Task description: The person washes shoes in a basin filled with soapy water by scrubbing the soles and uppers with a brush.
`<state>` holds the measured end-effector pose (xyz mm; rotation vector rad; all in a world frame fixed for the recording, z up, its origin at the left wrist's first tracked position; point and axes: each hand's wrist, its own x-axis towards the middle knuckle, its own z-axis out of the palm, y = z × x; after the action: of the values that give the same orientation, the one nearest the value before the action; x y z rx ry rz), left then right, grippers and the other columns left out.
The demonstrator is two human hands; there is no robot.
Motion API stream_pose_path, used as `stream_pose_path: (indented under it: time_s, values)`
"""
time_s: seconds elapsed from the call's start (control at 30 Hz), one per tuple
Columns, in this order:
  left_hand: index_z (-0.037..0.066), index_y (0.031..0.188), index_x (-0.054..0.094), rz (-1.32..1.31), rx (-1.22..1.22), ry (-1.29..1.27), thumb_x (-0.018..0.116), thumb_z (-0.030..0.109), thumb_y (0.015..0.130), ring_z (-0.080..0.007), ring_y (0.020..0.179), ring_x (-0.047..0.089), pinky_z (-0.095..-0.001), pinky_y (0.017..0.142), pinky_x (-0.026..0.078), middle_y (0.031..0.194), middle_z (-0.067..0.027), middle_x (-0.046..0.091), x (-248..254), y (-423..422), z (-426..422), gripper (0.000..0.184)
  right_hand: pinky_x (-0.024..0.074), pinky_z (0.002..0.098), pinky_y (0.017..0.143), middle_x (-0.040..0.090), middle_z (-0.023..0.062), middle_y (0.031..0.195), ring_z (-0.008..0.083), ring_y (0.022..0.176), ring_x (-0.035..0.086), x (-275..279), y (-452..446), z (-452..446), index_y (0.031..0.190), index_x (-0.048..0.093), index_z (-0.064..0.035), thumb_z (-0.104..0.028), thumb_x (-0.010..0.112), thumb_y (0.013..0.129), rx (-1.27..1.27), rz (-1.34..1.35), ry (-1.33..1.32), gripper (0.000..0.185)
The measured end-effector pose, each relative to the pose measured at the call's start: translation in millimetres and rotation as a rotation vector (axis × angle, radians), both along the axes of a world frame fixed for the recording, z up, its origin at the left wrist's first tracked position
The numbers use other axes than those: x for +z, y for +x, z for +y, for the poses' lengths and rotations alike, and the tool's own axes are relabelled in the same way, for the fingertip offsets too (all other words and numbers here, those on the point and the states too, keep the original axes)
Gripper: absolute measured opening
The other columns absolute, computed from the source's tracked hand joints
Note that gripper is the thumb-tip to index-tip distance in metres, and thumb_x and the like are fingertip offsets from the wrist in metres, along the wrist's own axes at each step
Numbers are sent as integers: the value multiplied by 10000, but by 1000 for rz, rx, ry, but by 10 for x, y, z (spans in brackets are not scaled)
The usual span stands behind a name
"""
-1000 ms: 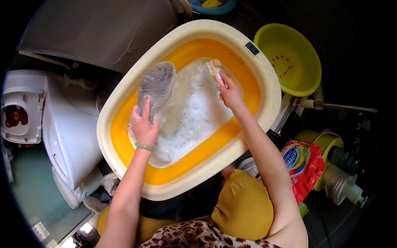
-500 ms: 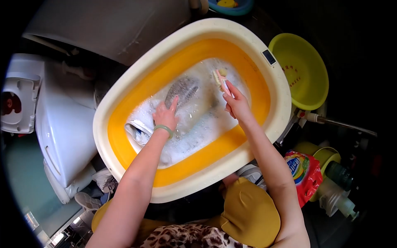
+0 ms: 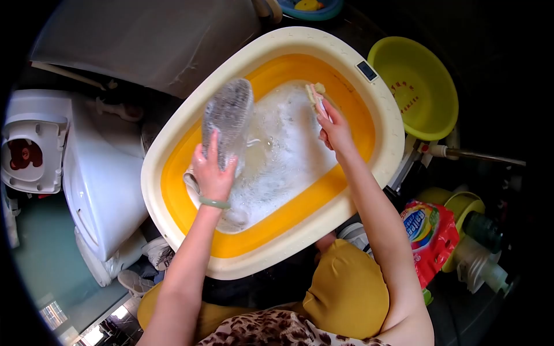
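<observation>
My left hand (image 3: 214,170) grips a wet grey shoe (image 3: 229,109) at its near end and holds it above the suds, by the left wall of the basin; the thumb's side is partly hidden. In my right hand (image 3: 336,130) is a scrub brush (image 3: 317,99) with a pink-and-white handle and pale bristles, over the basin's right side. The cream-and-orange basin (image 3: 388,132) contains cloudy, soapy water (image 3: 283,155). Another pale item (image 3: 190,177), perhaps a shoe, lies partly hidden behind my left hand.
A yellow-green bowl (image 3: 427,86) stands beside the basin at the upper right. Below it sit a red detergent bag (image 3: 433,242) and several containers. A white toilet (image 3: 104,190) is on the left, with shoes (image 3: 135,282) on the floor near it.
My left hand has lifted the grey shoe out of the suds and moved it left, near the rim. My right hand, still holding the brush, has shifted only slightly.
</observation>
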<state>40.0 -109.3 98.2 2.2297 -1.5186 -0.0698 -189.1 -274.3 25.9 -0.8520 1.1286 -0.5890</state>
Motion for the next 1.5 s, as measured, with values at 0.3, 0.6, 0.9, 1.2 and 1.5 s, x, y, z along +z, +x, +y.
stream_pose_path:
  time_s: [0.3,0.6,0.9,1.2,1.5]
  values:
    - [355,1368,306,-199,14,549,656,309,744,-353,1198,381,-484,892,335,1303,-230,373,-1088,-89,-131,717,235,192,337,428,-45,617,43,425,356,21,-20,114,1364,366,-183,-138,512,887,94,25,83,501]
    - [324,1369,318,-21,7,524,676,317,724,-368,1154,394,-483,923,322,1258,-224,388,-707,-85,-172,738,279,203,322,485,-22,651,57,421,400,-224,-25,143,1375,345,-158,-101,501,872,110,49,-58,530]
    - [197,1371,342,-96,-78,-84,732,211,675,-358,1135,390,-423,958,316,1226,-209,387,477,62,-28,797,271,208,330,479,-24,660,56,427,390,-230,-1,11,1376,346,-171,-99,500,869,0,-7,12,535]
    - [135,1389,291,25,-146,-297,760,168,676,-327,1141,382,-398,977,314,1253,-191,349,877,107,-77,854,312,212,359,530,-18,747,57,460,425,25,56,60,1358,384,-180,-104,534,846,12,-7,-2,538]
    - [143,1399,266,95,-119,-302,743,177,713,-294,1140,383,-387,984,303,1259,-161,340,865,100,-54,836,273,206,340,457,-31,657,50,448,384,13,103,82,1361,376,-183,-132,531,875,-11,-51,-53,513]
